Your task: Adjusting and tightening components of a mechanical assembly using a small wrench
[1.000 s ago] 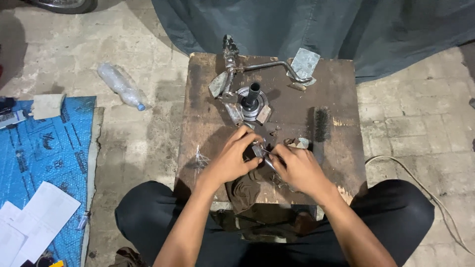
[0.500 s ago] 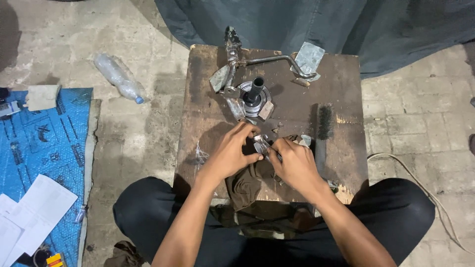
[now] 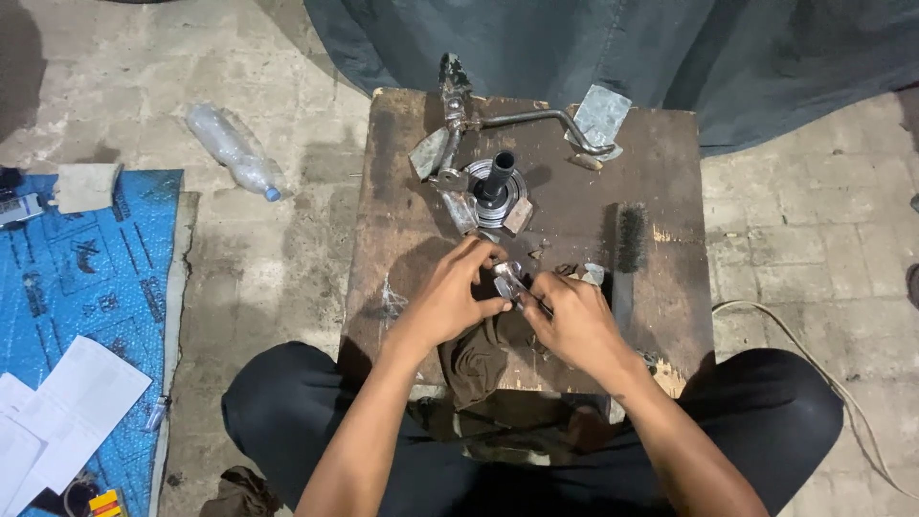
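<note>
Both hands meet at the near middle of the worn wooden table (image 3: 670,144). The left hand (image 3: 450,302) has its fingers curled closed around a small metal part (image 3: 505,282), which lies at its fingertips, toward the right hand (image 3: 574,321). The right hand, just beside, pinches the same part from the other side — how firmly cannot be told. The part's long axis is unclear. A wire brush (image 3: 629,239) lies to the right, a bearing hub (image 3: 498,187) beyond — both apart from the hands.
</note>
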